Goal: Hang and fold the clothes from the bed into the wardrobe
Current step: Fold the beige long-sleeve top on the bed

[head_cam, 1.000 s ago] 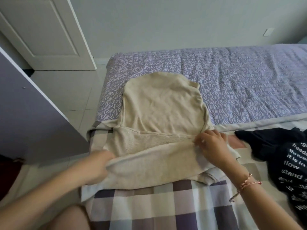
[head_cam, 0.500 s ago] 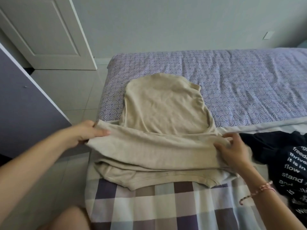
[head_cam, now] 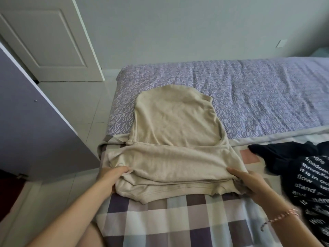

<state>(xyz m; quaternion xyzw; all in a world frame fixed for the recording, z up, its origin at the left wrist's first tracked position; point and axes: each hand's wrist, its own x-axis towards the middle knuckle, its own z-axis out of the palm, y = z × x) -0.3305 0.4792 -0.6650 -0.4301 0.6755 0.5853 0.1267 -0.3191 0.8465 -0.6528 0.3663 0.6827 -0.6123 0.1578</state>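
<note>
A beige garment point(head_cam: 175, 132) lies partly folded on the bed point(head_cam: 258, 97), its near part doubled into layers over the checked blanket point(head_cam: 178, 216). My left hand point(head_cam: 111, 177) grips the folded layers at their left end. My right hand point(head_cam: 249, 182) grips the same layers at the right end, thumb on top. A black garment with white lettering point(head_cam: 306, 179) lies crumpled to the right, close to my right wrist.
A purple wardrobe door point(head_cam: 35, 129) stands open at the left over the pale tiled floor point(head_cam: 80, 107). A white room door point(head_cam: 46, 38) is behind it. The purple patterned sheet stretches away to the right.
Both hands have drawn the folded edge of the beige garment back toward me, from the middle of the garment to its near hem. The black garment has not moved.
</note>
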